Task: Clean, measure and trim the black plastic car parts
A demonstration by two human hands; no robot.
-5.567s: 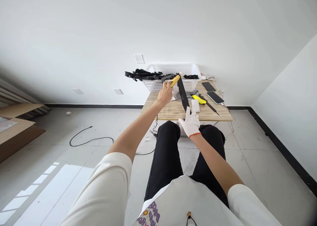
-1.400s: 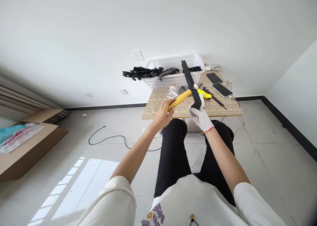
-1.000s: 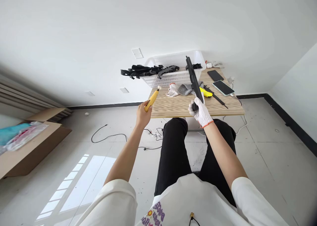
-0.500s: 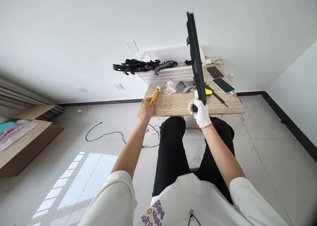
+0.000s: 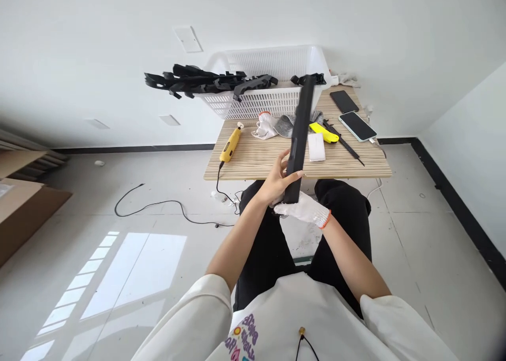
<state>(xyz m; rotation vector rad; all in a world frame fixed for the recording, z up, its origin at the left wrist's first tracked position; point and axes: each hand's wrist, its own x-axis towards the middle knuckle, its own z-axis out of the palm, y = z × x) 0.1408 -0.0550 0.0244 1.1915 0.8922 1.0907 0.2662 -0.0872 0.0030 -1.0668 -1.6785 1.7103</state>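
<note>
A long black plastic strip (image 5: 301, 132) stands tilted upward in front of me, its lower end over my lap. My bare left hand (image 5: 280, 179) is closed round it from the left, a little above the lower end. In a white knit glove with an orange cuff, my right hand (image 5: 302, 209) grips that lower end from below. The yellow rotary tool (image 5: 231, 145) lies on the left of the wooden table (image 5: 261, 163), its black cord hanging over the front edge. Right of the strip lies a small white block (image 5: 316, 147).
A white plastic basket (image 5: 253, 104) holds several black parts (image 5: 213, 81) that stick out leftward. A white glove (image 5: 265, 125), grey cloth (image 5: 284, 125), yellow cutter (image 5: 324, 132), black caliper (image 5: 346, 144) and two phones (image 5: 358, 126) lie on the table. A loose cable (image 5: 174, 202) crosses the floor.
My left hand has let go of the yellow rotary tool, now lying on the table, and has taken hold of the black strip. The strip has come lower and nearer to me.
</note>
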